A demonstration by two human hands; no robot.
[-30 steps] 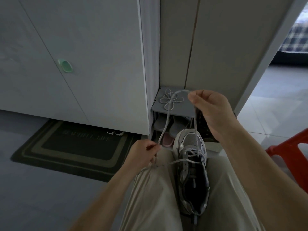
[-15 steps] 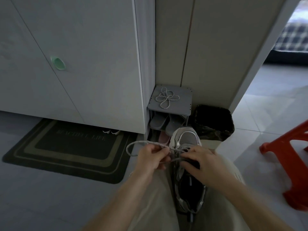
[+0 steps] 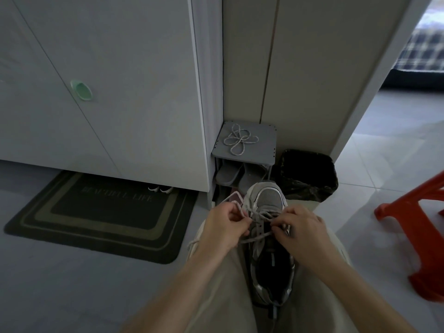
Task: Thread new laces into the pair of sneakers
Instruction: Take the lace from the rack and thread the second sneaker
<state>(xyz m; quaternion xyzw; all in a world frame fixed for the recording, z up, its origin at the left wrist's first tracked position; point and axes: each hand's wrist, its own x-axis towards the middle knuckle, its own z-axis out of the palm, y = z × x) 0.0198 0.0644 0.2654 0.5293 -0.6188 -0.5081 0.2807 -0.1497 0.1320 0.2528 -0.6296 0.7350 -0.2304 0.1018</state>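
I have one sneaker (image 3: 268, 200) on my lap, wedged between my two thighs with its toe pointing away from me. One lace (image 3: 255, 238) crosses its upper eyelets. My left hand (image 3: 223, 227) sits at the shoe's left edge, thumb and forefinger pinching a strand of that lace, which loops out beyond my knuckles. My right hand (image 3: 300, 234) is at the right edge, fingers curled and pinching the other end, whose tip pokes out beside my fingers.

A second lace (image 3: 240, 139) lies coiled in loops on top of one small grey shoe rack (image 3: 264, 157) in the corner. On the shelf under it I count two grey slippers (image 3: 228, 173) side by side. One black bin (image 3: 307, 174) stands just beside the rack, one dark doormat (image 3: 96, 212) lies to my left, and one red stool (image 3: 420, 236) stands to my right.
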